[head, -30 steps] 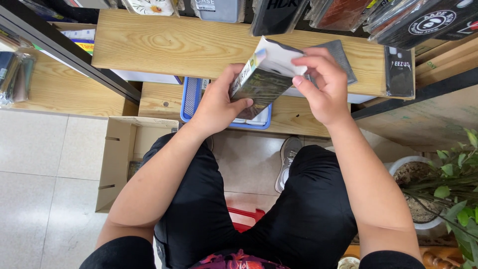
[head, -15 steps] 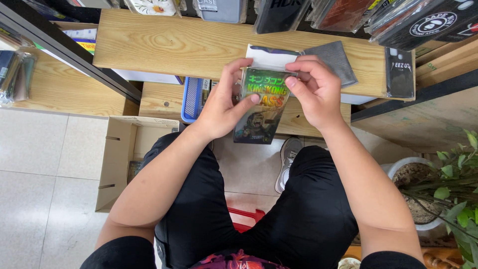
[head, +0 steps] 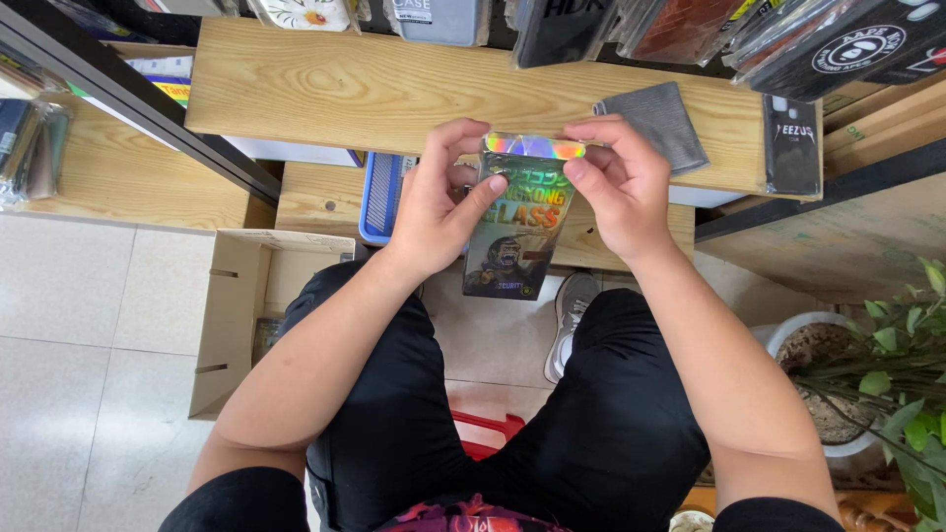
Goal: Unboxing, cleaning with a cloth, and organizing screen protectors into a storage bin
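While both hands clasp a flat packet [head: 519, 222], left hand [head: 440, 202] thumb across front, right hand [head: 618, 184] pinching top.

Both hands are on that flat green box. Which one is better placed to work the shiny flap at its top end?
Probably the right hand: its fingertips pinch the iridescent flap at the top of the green box. The left hand wraps the box's side, thumb across the front, steadying it.

Pale tiled floor [head: 89, 325] lies near and left. A light wooden desk [head: 325, 89] spans the far side, lower wooden shelves [head: 128, 187] beneath, evenly lit.
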